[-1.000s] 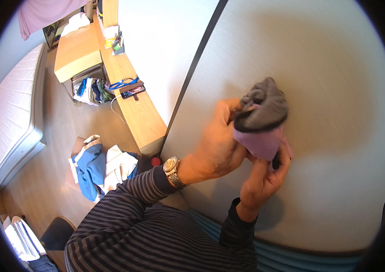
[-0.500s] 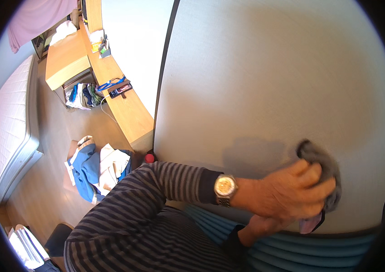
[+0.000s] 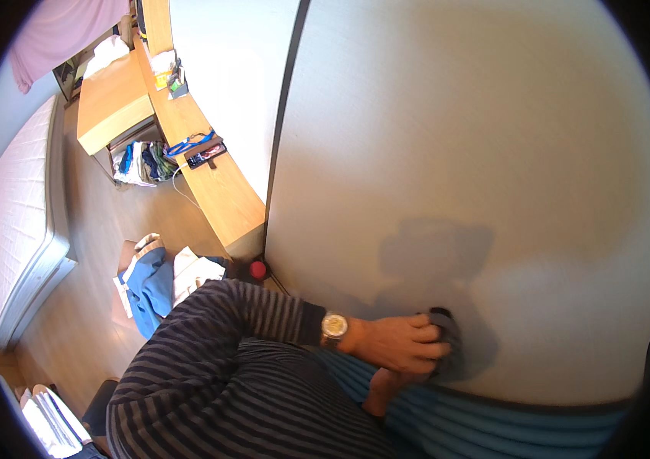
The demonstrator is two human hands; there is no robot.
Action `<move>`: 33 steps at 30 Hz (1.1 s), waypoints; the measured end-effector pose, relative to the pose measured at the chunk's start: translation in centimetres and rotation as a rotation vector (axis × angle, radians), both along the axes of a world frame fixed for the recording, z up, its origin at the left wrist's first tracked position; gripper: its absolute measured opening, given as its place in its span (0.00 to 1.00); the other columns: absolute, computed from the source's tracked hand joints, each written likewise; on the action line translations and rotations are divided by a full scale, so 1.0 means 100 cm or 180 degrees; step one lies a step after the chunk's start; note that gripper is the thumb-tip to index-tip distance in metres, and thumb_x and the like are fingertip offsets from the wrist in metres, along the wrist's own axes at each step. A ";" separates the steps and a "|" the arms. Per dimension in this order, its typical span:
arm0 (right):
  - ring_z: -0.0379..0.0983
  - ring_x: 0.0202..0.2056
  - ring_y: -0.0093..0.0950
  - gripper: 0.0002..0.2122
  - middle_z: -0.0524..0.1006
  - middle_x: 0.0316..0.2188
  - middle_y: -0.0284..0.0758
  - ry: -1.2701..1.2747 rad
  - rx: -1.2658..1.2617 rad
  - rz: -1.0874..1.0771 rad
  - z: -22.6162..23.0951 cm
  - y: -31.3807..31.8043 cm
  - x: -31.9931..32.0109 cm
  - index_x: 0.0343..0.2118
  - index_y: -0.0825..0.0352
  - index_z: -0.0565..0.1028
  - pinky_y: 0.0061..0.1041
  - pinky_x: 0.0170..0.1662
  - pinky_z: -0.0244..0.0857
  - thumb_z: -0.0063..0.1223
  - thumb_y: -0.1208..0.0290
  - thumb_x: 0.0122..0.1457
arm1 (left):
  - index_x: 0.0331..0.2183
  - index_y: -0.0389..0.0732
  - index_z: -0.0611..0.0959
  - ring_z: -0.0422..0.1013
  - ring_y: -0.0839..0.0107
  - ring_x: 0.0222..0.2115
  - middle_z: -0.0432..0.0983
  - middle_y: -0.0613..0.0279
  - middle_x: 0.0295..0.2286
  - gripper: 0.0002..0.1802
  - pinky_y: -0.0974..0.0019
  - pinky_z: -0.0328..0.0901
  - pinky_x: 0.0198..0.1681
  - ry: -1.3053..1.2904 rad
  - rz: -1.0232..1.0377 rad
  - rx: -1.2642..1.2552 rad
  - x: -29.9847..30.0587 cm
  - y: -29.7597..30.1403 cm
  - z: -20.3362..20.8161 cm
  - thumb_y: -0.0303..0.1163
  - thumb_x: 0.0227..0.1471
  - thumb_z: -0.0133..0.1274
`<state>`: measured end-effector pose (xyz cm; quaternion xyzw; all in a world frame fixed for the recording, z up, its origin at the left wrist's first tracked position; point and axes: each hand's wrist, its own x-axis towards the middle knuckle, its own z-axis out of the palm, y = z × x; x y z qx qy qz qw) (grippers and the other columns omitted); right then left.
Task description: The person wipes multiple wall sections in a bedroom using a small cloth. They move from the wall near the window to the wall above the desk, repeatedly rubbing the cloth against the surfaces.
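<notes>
Your left hand (image 3: pixel 400 344) has its fingers curled over a bunched dark grey cloth (image 3: pixel 453 343), grasping it in front of the lower part of the pale panel (image 3: pixel 455 138), though you cannot tell from here whether the cloth touches that surface. Your right hand (image 3: pixel 384 384) sits just under the left one, near the panel's bottom edge, mostly hidden, so whether it grips anything cannot be told. You have a wristwatch (image 3: pixel 334 326) with a pale gold face on your left wrist, below the cuff of your striped shirt (image 3: pixel 210 329), whose left sleeve reaches across from the panel's lower left. Along the bottom edge of the panel you have teal ribbed material (image 3: pixel 493 421), and a shadow of your head and hands falls on the panel above the cloth. Just beside the panel's lower left corner is a red round object (image 3: pixel 257 269). Farther left of the panel, on the floor, lie a blue garment (image 3: pixel 147 289) and a cream garment (image 3: pixel 193 271), side by side. Beyond them, a wooden ledge (image 3: pixel 225 203) runs away from the panel's left edge, bearing a phone (image 3: pixel 206 155) and a blue strap (image 3: pixel 187 143). Well apart from the panel, at the far left, you see a white mattress (image 3: pixel 19 214) and a pink curtain (image 3: pixel 68 34).
</notes>
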<state>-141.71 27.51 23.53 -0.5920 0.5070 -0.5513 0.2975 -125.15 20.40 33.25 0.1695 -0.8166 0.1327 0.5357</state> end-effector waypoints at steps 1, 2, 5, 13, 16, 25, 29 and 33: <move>0.65 0.71 0.39 0.29 0.69 0.70 0.45 -0.0017 0.0181 0.0194 0.000 -0.003 0.011 0.72 0.73 0.65 0.42 0.73 0.61 0.61 0.67 0.74 | 0.38 0.47 0.85 0.69 0.56 0.46 0.75 0.54 0.51 0.09 0.51 0.69 0.49 -0.0041 -0.0038 0.0136 0.025 0.000 -0.009 0.36 0.54 0.64; 0.65 0.71 0.38 0.29 0.69 0.71 0.44 0.0035 -0.0022 0.0272 0.002 -0.008 0.023 0.72 0.73 0.65 0.42 0.74 0.61 0.61 0.67 0.73 | 0.40 0.47 0.84 0.70 0.56 0.46 0.74 0.55 0.52 0.10 0.51 0.70 0.49 -0.0038 -0.0062 0.0222 0.046 0.000 -0.014 0.35 0.55 0.64; 0.63 0.72 0.36 0.28 0.68 0.72 0.43 0.0220 -0.0037 0.0662 0.022 -0.021 0.057 0.72 0.74 0.65 0.39 0.74 0.60 0.59 0.69 0.75 | 0.42 0.47 0.85 0.70 0.52 0.46 0.74 0.52 0.54 0.12 0.49 0.71 0.49 0.0268 0.0234 0.0270 0.093 0.003 -0.003 0.34 0.54 0.64; 0.72 0.66 0.36 0.25 0.72 0.68 0.47 -0.0451 -0.0997 0.1353 0.149 -0.078 0.166 0.71 0.77 0.63 0.36 0.66 0.70 0.53 0.74 0.76 | 0.43 0.47 0.86 0.69 0.52 0.46 0.72 0.49 0.56 0.16 0.50 0.71 0.49 0.1439 0.0701 -0.0518 0.183 -0.033 0.116 0.33 0.50 0.65; 0.77 0.57 0.31 0.26 0.75 0.63 0.46 -0.0702 -0.1039 0.1357 0.182 -0.093 0.198 0.71 0.77 0.60 0.29 0.57 0.75 0.53 0.74 0.75 | 0.41 0.48 0.87 0.69 0.53 0.45 0.73 0.50 0.55 0.14 0.51 0.71 0.49 0.1877 0.0704 -0.0837 0.199 -0.049 0.159 0.32 0.50 0.65; 0.76 0.47 0.25 0.22 0.79 0.52 0.38 -0.1371 -0.0992 0.0592 0.220 -0.092 0.175 0.69 0.70 0.63 0.26 0.48 0.72 0.51 0.66 0.78 | 0.35 0.47 0.87 0.69 0.56 0.41 0.75 0.51 0.49 0.10 0.56 0.69 0.41 0.2140 0.0909 -0.1455 0.150 -0.056 0.219 0.34 0.46 0.64; 0.75 0.56 0.32 0.21 0.76 0.58 0.42 -0.1644 -0.1098 0.0011 0.214 -0.079 0.114 0.66 0.72 0.68 0.32 0.57 0.71 0.48 0.64 0.78 | 0.34 0.45 0.86 0.70 0.52 0.41 0.76 0.48 0.50 0.13 0.54 0.69 0.40 0.1768 0.0656 -0.1436 0.093 -0.049 0.222 0.37 0.43 0.63; 0.70 0.66 0.40 0.27 0.69 0.66 0.49 -0.0657 -0.1941 -0.0004 0.197 -0.067 0.040 0.69 0.75 0.66 0.40 0.67 0.67 0.42 0.56 0.80 | 0.31 0.44 0.86 0.71 0.49 0.42 0.76 0.46 0.48 0.15 0.50 0.68 0.42 0.1362 0.0166 -0.1350 0.025 -0.039 0.217 0.41 0.40 0.63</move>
